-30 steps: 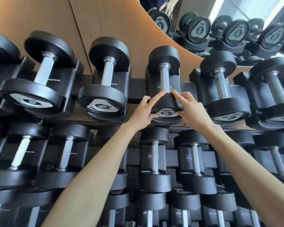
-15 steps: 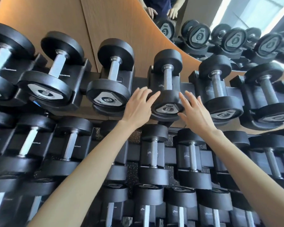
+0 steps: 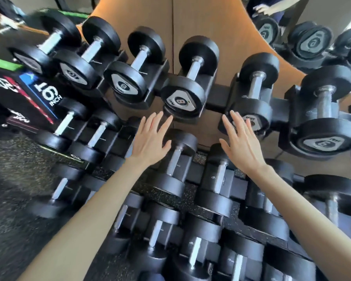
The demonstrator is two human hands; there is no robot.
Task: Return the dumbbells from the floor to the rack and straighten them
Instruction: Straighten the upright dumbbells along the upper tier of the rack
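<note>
Black dumbbells with steel handles fill a black tiered rack (image 3: 218, 96). On the top tier, a dumbbell marked 8 (image 3: 182, 98) sits left of centre and a smaller dumbbell (image 3: 253, 98) rests in the cradle to its right. My left hand (image 3: 150, 138) hovers flat with fingers spread just below the dumbbell marked 8, holding nothing. My right hand (image 3: 241, 140) is open too, its fingertips in front of the smaller dumbbell's near head. Another dumbbell (image 3: 176, 159) on the middle tier lies between my hands.
A wooden wall panel (image 3: 170, 23) backs the rack. A mirror (image 3: 312, 33) at the upper right reflects dumbbells and a person. A black box printed "16 INCH" (image 3: 28, 92) stands at the left on speckled dark flooring (image 3: 12, 169). Lower tiers hold several more dumbbells.
Both hands have let go of the small top-tier dumbbell and drawn back and down, fingers spread. The view has swung left and tilted, bringing the box and floor into sight.
</note>
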